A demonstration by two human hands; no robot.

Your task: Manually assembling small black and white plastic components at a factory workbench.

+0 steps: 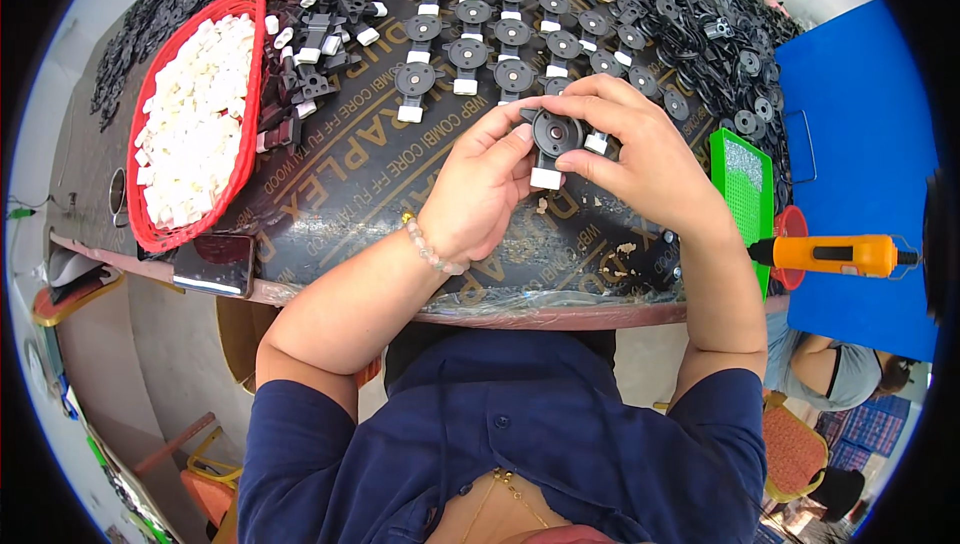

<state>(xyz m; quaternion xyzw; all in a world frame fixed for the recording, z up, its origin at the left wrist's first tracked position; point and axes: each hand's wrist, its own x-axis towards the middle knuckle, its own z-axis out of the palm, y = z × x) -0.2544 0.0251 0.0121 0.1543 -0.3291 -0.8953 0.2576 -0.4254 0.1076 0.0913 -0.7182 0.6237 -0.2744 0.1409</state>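
Observation:
Above the middle of the black table I hold a black plastic part (556, 132) with a round disc on top and a white block at its near end. My left hand (468, 189) is closed on its left side, thumb at the disc's edge. From the right, the fingers of my right hand (650, 149) curl over the disc, with the thumb near the white block. Behind my hands, several similar disc parts (513, 76) with white blocks lie in rows. Another such part's white end (596, 142) shows under my right hand.
A red basket (256, 109) of white pieces stands left, beside loose black brackets (318, 42). Black discs (690, 34) are heaped at the far right. Close to my right arm are a green tray (763, 234) of small metal bits and an orange power screwdriver (840, 255). A phone (215, 264) lies at the near-left edge.

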